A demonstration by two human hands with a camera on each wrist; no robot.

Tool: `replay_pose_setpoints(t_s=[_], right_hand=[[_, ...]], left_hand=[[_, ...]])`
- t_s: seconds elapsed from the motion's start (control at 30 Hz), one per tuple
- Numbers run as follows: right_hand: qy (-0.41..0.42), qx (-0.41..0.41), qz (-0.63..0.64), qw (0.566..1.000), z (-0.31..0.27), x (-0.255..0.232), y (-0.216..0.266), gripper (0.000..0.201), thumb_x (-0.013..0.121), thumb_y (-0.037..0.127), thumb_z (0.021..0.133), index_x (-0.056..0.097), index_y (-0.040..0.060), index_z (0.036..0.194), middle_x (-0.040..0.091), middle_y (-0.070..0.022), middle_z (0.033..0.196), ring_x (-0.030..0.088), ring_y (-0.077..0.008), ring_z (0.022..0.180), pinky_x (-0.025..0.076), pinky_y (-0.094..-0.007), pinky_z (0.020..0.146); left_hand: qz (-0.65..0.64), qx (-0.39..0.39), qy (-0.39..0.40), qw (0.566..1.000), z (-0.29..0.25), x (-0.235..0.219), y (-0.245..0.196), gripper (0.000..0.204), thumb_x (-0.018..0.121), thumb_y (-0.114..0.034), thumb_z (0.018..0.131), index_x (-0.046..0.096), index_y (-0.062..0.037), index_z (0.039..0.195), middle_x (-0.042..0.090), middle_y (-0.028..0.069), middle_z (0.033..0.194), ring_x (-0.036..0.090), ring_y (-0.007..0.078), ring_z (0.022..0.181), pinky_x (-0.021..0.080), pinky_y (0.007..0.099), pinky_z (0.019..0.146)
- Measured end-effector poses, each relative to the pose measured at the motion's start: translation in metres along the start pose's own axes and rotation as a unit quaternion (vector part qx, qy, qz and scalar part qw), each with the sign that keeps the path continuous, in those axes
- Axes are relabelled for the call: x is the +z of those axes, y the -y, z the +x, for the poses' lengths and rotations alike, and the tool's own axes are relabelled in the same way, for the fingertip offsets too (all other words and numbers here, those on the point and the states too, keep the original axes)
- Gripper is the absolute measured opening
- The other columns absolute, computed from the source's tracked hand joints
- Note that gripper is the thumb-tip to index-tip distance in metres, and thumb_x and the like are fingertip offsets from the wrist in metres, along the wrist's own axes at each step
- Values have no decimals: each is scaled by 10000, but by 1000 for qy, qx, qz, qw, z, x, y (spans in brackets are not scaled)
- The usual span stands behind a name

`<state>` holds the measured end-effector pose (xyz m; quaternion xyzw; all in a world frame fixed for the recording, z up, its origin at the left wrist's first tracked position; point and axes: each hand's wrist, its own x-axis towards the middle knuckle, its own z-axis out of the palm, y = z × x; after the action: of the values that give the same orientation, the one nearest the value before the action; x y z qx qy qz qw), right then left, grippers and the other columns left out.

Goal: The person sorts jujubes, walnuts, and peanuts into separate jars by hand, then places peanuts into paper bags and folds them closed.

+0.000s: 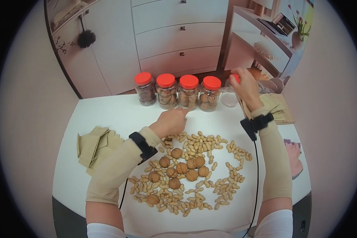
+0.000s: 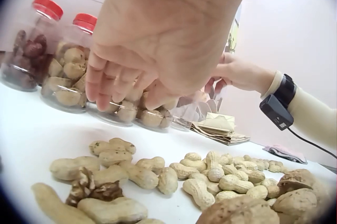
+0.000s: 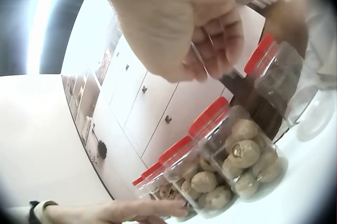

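My left hand (image 1: 171, 122) reaches over the table, its fingertips right at the base of a walnut jar (image 1: 187, 95); in the left wrist view its fingers are loosely extended. My right hand (image 1: 248, 88) is beside the red lid (image 3: 260, 55) of a clear jar (image 3: 281, 79) with no nuts visible inside. From the head, that hand overlaps the lid; the right wrist view shows loosely curled fingers left of it. Other red-lidded jars stand in a row, one with dark reddish dried fruit (image 2: 29, 50), the others with walnuts (image 3: 247, 155). Whole walnuts (image 1: 181, 168) lie among scattered peanuts (image 1: 202, 142).
Folded brown paper (image 1: 97, 146) lies at the left, and brown paper bags (image 1: 277, 109) at the right back. A pink cloth (image 1: 292, 158) rests near the right edge. Black cables (image 1: 257, 178) trail from both wrist cameras. A cracked walnut (image 2: 89, 184) sits among the peanuts.
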<state>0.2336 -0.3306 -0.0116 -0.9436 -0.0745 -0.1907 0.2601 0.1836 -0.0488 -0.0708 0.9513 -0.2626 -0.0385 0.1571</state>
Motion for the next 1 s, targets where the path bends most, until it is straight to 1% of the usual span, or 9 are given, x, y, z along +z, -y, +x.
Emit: replay_pose_setpoints(t_s=[0.07,0.13,0.2,0.4,0.5,0.63,0.7,0.8,1.0], right_hand=[[-126,-79,-168,975,14,14,-20,456,606,252,872,553,135,1310,538,-164,1301,593,-365,1047,479,-446,921],[-107,-60,-202,972,21,22,-35,507,614,296,876,514,149,1350,498,-152,1339,571,-366,1097,479,-472,919],[20,36,-163,986,25,25,-36,543,616,347,879,499,129,1363,508,-151,1308,557,-367,1117,478,-469,923],[22,37,-225,973,1,7,-20,508,643,367,827,567,35,1204,539,-235,1180,593,-380,1066,503,-466,880],[-14,-28,-175,984,-19,-8,-14,538,659,377,754,605,-36,1093,588,-233,1013,627,-393,912,512,-447,840],[-23,-3,-154,988,-46,-41,20,524,667,381,774,611,-12,1116,586,-210,1061,609,-364,974,491,-419,853],[-46,-72,-47,995,-66,-50,42,591,663,440,771,615,-48,1101,585,-228,1059,606,-388,975,485,-424,866],[50,-145,72,986,-107,-56,96,612,658,485,783,612,-50,1077,575,-232,1074,596,-393,973,477,-426,865],[130,-230,114,958,-167,-63,138,524,710,392,811,585,-8,1126,567,-171,1017,604,-304,910,499,-362,763]], left_hand=[[8,1,13,1000,-8,-5,-4,442,522,-166,888,524,-46,1313,611,202,1194,600,355,1076,490,454,906],[-4,2,18,1000,-20,-9,-4,384,529,-185,890,587,-45,1243,633,189,1169,613,347,1051,491,449,903],[4,19,-15,1000,-32,-10,0,367,546,-206,891,606,-51,1219,650,177,1133,634,332,1010,503,438,871],[-81,45,-50,994,-69,-17,1,357,548,-207,909,597,-53,1227,646,168,1118,640,342,978,510,437,844],[-164,43,-120,978,-89,-21,-14,385,583,-195,902,558,-63,1263,622,151,1163,642,324,976,510,427,839],[-168,74,-152,971,-104,-27,-35,468,621,-196,886,495,-55,1313,582,155,1218,605,328,1051,491,420,887],[-91,126,-231,960,-108,-24,-47,624,712,-199,830,428,-38,1362,528,164,1299,568,314,1142,476,406,935],[-23,131,-310,941,-116,-26,-80,821,807,-278,735,375,-13,1382,518,186,1304,539,337,1181,449,399,981],[-245,5,-106,964,-156,-42,-108,948,838,-328,656,349,53,1374,552,224,1245,529,331,1210,420,395,1013]])
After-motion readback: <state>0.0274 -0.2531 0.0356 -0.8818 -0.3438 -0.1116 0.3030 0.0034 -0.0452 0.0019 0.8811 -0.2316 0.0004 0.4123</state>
